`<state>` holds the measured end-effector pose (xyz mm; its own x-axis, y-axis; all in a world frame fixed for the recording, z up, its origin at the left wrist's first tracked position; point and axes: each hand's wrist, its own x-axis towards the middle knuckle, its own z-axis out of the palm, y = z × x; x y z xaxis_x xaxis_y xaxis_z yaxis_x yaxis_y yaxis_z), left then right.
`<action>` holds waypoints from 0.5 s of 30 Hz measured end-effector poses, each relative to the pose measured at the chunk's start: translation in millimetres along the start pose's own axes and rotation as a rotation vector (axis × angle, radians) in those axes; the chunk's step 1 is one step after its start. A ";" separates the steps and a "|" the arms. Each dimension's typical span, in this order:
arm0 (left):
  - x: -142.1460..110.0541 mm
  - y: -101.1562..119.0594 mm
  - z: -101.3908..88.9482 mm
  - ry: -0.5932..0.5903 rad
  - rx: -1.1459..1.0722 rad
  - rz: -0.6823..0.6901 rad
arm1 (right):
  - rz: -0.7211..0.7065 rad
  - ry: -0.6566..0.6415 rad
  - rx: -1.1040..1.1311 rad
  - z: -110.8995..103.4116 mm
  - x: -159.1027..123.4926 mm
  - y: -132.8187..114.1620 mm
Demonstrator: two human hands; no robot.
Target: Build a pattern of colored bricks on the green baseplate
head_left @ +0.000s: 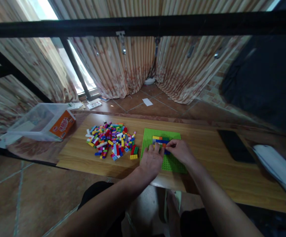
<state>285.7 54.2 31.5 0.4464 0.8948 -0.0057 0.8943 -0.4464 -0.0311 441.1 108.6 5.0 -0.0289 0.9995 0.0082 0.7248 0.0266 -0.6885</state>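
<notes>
A green studded baseplate (172, 167) lies on the wooden board, bearing a low block of toy bricks (161, 139) in yellow, orange, blue and white. My left hand (153, 160) rests over the near left part of this block, its fingers bent and closed against the bricks. From the right comes my right hand (181, 150), thumb and fingertips pinched at the block's right edge beside dark blue bricks. My fingers hide exactly which brick each hand grips. Left of the baseplate spreads a heap of loose toy bricks (110, 136) in many colours.
The wooden tabletop (202, 141) carries a dark flat phone-like slab (235, 145) at right, near a white object (276, 161). A clear plastic bin (34, 133) with an orange label stands at left. A black rail (143, 27) crosses before striped curtains (138, 62).
</notes>
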 end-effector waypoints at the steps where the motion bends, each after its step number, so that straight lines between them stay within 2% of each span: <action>1: -1.5 0.0 2.1 0.010 -0.007 0.000 | -0.015 -0.005 0.003 -0.1 0.1 1.0; 5: -5.9 -0.3 6.4 0.037 -0.058 -0.011 | -0.066 -0.022 0.022 -0.9 0.7 7.0; 8: -4.8 -7.7 0.2 0.030 -0.146 -0.030 | -0.056 -0.033 0.006 -2.2 0.1 9.3; 11: 0.9 -29.7 -12.2 0.072 -0.304 -0.101 | -0.075 0.048 -0.093 -2.4 -3.5 0.7; 13: 5.5 -51.8 -20.9 0.174 -0.405 -0.201 | -0.148 0.123 -0.112 0.7 -9.2 -13.5; 15: 8.8 -76.1 -28.0 0.311 -0.501 -0.316 | -0.254 0.096 -0.013 8.0 -18.1 -32.5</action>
<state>222.5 95.7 61.9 0.0818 0.9726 0.2178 0.8559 -0.1805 0.4846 412.6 89.6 21.4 -0.1462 0.9576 0.2484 0.7115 0.2762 -0.6461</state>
